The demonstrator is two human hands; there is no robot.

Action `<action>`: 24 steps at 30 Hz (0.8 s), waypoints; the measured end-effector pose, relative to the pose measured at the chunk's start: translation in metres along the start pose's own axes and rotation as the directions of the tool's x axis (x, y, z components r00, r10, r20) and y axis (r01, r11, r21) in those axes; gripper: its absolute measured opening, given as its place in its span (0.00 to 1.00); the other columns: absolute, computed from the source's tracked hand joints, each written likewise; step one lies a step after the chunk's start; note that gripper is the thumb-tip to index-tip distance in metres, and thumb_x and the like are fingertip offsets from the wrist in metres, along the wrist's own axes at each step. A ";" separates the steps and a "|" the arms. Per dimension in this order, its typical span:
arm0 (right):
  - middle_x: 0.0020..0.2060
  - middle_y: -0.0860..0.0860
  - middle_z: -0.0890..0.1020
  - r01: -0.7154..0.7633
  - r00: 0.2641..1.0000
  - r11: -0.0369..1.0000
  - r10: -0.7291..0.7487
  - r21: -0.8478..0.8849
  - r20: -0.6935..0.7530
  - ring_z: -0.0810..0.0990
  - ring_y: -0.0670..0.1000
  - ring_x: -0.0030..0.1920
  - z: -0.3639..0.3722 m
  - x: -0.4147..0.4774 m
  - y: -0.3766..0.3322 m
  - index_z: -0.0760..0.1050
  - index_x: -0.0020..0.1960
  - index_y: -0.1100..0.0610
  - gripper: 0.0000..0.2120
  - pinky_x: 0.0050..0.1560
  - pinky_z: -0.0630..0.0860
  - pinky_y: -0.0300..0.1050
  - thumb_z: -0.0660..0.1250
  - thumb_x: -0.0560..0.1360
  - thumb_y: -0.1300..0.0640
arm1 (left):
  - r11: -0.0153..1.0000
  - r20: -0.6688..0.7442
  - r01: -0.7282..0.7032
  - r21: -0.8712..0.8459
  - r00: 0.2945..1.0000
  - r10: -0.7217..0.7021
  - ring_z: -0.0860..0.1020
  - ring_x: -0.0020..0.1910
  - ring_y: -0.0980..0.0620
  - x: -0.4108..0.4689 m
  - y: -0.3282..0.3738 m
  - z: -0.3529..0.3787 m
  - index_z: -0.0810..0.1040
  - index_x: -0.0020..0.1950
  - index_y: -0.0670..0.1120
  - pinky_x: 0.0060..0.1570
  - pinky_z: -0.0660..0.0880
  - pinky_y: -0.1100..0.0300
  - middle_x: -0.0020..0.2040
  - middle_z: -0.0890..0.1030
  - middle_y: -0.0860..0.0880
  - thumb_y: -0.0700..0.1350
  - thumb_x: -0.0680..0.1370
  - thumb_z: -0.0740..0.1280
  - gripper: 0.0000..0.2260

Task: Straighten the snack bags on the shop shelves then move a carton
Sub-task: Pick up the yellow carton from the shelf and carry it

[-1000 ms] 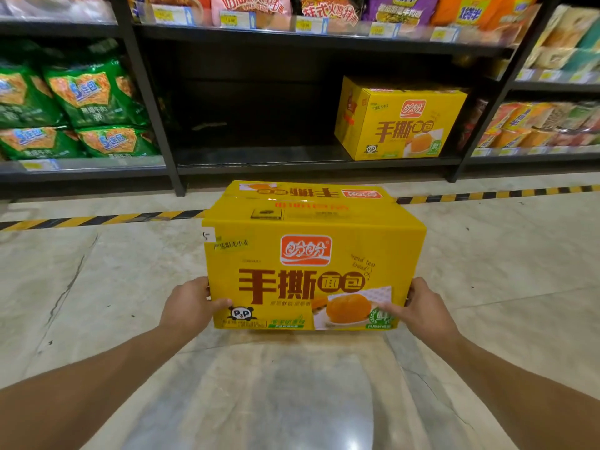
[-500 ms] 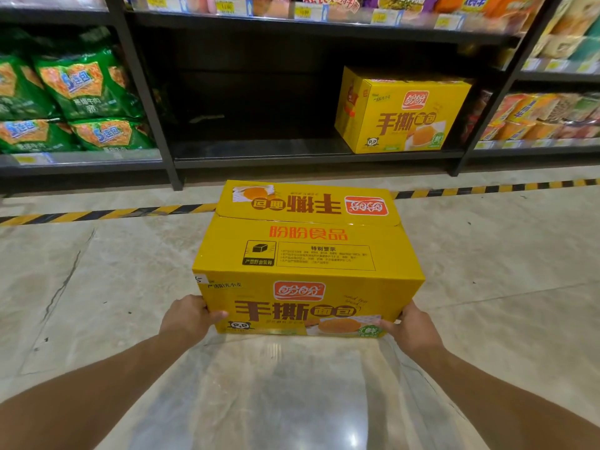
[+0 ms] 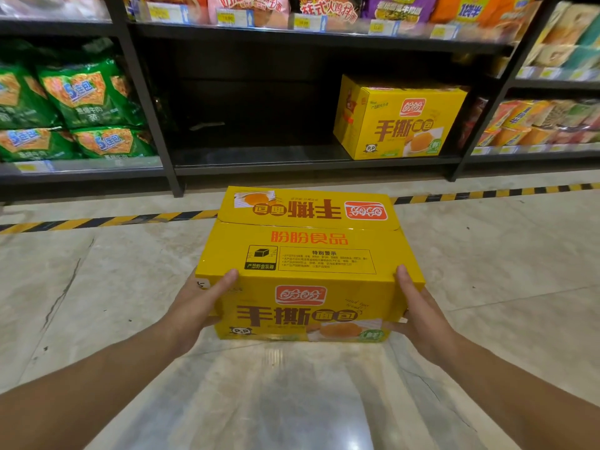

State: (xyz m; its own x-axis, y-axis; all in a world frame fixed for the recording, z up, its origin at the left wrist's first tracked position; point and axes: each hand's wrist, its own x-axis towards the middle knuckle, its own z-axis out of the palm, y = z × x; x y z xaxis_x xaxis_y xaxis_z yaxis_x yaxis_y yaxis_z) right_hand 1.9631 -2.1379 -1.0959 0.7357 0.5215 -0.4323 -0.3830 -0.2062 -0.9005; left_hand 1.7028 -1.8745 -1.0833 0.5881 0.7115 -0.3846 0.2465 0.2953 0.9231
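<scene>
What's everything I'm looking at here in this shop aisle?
Carton: one, yellow, held low over the floor between both hands.
Second carton: one, yellow, on the bottom shelf, right side.
Green snack bags: several, stacked on the left shelf.
Mixed snack bags: several, pink, purple, orange, top shelf.
Shelves: black metal.
Striped tape: yellow and black, on the floor.
Left hand: on the carton's left side.
Right hand: on its right side.

Yellow carton (image 3: 308, 267) with red logo, brown lettering; second yellow carton (image 3: 401, 120) on black shelf (image 3: 292, 159); green snack bags (image 3: 87, 92); yellow-black striped floor tape (image 3: 107, 220); beige marbled floor (image 3: 97, 287).
</scene>
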 end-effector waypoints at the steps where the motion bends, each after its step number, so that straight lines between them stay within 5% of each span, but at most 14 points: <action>1: 0.61 0.44 0.82 -0.001 0.999 0.999 0.002 0.034 -0.051 0.82 0.51 0.59 0.006 -0.002 -0.003 0.72 0.70 0.44 0.30 0.64 0.77 0.70 0.68 0.73 0.31 | 0.999 -0.022 0.010 -0.043 1.000 -0.011 0.81 0.56 0.55 -0.001 0.004 0.004 0.75 0.69 0.62 0.63 0.76 0.35 0.57 0.86 0.59 0.72 0.61 0.77 0.39; 4: 0.52 0.46 0.82 0.007 0.986 0.997 0.006 0.075 -0.168 0.83 0.51 0.49 0.018 -0.002 -0.010 0.73 0.65 0.49 0.21 0.59 0.80 0.69 0.69 0.79 0.39 | 0.994 -0.115 0.035 -0.108 0.992 -0.047 0.82 0.56 0.51 0.002 0.010 0.009 0.77 0.67 0.59 0.65 0.75 0.32 0.58 0.84 0.54 0.61 0.77 0.72 0.19; 7: 0.49 0.49 0.82 0.034 0.975 0.997 -0.017 0.073 -0.222 0.84 0.54 0.45 0.021 -0.002 -0.015 0.74 0.64 0.53 0.19 0.52 0.83 0.65 0.70 0.80 0.43 | 0.993 -0.164 0.018 -0.114 0.986 -0.036 0.82 0.53 0.49 0.006 0.011 0.012 0.79 0.63 0.56 0.63 0.77 0.33 0.55 0.84 0.52 0.54 0.81 0.71 0.11; 13: 0.50 0.52 0.84 0.064 0.968 0.996 -0.047 0.059 -0.247 0.86 0.57 0.46 0.035 0.011 -0.028 0.77 0.64 0.55 0.21 0.49 0.84 0.69 0.72 0.78 0.43 | 0.995 -0.206 -0.030 -0.100 0.978 0.008 0.82 0.50 0.49 0.021 0.025 0.006 0.80 0.58 0.55 0.51 0.81 0.41 0.53 0.84 0.49 0.53 0.81 0.72 0.07; 19: 0.53 0.50 0.84 0.114 0.970 0.992 -0.098 0.060 -0.224 0.86 0.58 0.51 0.068 0.040 -0.066 0.77 0.65 0.52 0.19 0.51 0.84 0.68 0.71 0.79 0.42 | 0.990 -0.231 -0.070 -0.120 0.972 0.041 0.81 0.51 0.52 0.058 0.060 -0.015 0.80 0.59 0.57 0.60 0.78 0.32 0.54 0.83 0.54 0.55 0.81 0.72 0.09; 24: 0.52 0.46 0.83 0.172 0.961 0.982 -0.149 0.081 -0.231 0.83 0.53 0.53 0.104 0.068 -0.103 0.78 0.55 0.46 0.08 0.57 0.82 0.70 0.71 0.80 0.43 | 0.985 -0.223 -0.114 -0.133 0.971 0.082 0.80 0.51 0.54 0.098 0.095 -0.038 0.79 0.60 0.59 0.61 0.78 0.32 0.54 0.82 0.56 0.56 0.81 0.72 0.09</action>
State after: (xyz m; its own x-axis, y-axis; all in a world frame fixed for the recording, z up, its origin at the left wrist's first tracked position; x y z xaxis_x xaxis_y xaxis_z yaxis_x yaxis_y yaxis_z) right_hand 1.9946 -1.9953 -1.0277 0.8935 0.3408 -0.2925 -0.2951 -0.0456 -0.9544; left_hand 1.7545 -1.7520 -1.0331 0.4200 0.8573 -0.2976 0.0731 0.2948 0.9527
